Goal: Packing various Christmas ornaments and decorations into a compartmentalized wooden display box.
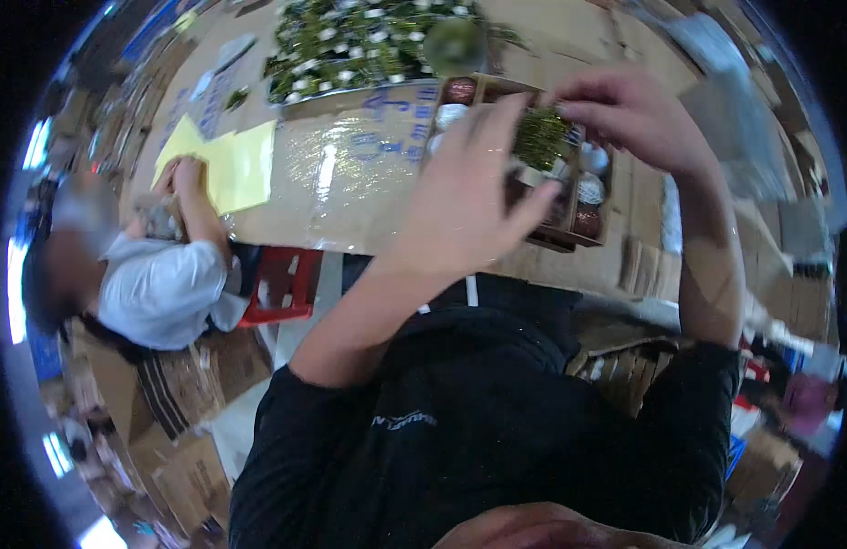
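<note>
Glossy cardboard (305, 220) forms the work surface, where a green tinsel bundle (539, 139) sits in or just over an open divided box (561, 236). It looks light, springy and easily crushed, so a gentle pinch near its pale tab (558, 168) should suit better than squeezing the strands. That tab lies toward its near right side; blur and fingers hide too much to tell its long axis. Beside it, the left hand (474, 188) is spread, thumb apart, seemingly holding nothing; the right hand (625, 114) curls at its far right edge, though whether it grips I cannot tell. White balls (590, 189) and red balls (586, 222) fill other compartments. Farther out lie a tinsel pile (350, 46) and yellow sheets (245, 165) before a seated co-worker (167, 288).
</note>
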Demonstrator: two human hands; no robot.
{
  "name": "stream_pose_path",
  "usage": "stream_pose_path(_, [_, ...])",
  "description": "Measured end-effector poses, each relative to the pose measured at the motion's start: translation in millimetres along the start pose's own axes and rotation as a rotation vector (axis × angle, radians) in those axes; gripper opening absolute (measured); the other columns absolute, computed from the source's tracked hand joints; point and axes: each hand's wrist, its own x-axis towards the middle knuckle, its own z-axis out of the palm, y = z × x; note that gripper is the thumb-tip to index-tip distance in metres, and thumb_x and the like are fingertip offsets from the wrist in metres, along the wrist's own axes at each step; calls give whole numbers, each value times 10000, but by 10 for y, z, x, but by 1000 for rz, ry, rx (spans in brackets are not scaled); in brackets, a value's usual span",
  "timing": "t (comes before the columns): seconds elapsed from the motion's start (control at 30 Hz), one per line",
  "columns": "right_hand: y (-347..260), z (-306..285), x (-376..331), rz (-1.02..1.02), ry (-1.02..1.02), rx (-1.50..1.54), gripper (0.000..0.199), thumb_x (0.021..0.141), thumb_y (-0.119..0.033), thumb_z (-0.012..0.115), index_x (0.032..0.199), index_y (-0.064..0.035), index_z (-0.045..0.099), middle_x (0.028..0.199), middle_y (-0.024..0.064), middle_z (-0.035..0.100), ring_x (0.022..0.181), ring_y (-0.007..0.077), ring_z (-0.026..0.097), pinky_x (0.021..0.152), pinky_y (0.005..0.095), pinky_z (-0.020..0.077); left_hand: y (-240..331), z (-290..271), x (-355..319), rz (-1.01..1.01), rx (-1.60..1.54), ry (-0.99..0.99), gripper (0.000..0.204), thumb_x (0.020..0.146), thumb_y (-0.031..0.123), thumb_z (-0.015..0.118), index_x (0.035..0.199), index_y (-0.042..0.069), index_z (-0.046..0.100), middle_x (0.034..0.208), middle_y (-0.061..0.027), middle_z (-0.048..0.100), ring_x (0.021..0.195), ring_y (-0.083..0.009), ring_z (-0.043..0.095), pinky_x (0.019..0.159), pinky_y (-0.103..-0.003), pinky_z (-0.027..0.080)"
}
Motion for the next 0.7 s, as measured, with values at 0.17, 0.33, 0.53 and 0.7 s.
stream_pose_path(0.17, [242,-160,-18,-56,-127,-31,202,936,-153,621,1076,-36,710,764,-26,643,588,26,515,530,201,430,-2,81,-32,232,88,1,508,773,213,766,1207,40,567,1166,-162,554,1061,-366,537,921,-449,466])
stream_pose_path(0.33, [36,112,101,-157,-219,-78,192,877,-140,664,1016,-16,710,769,64,690,625,132,605,589,295,490,-32,-116,-205,239,202,-35,472,753,269,791,1145,62,629,1163,-108,567,1071,-334,553,932,-432,477])
stream_pose_path(0.53, [234,543,263,-211,-248,-389,188,807,-185,631,904,-42,704,853,198,669,804,382,644,723,445,513,-205,-21,-365,290,286,-166,355,817,267,731,1085,48,650,1140,-116,603,1103,-324,557,951,-413,478])
stream_pose_path(0.7, [105,631,214,-123,-191,-618,166,802,-215,626,866,-85,707,787,180,669,774,385,654,718,481,528,-213,0,-348,307,273,-187,376,801,249,748,1103,54,638,1111,-99,610,1059,-294,583,908,-402,486])
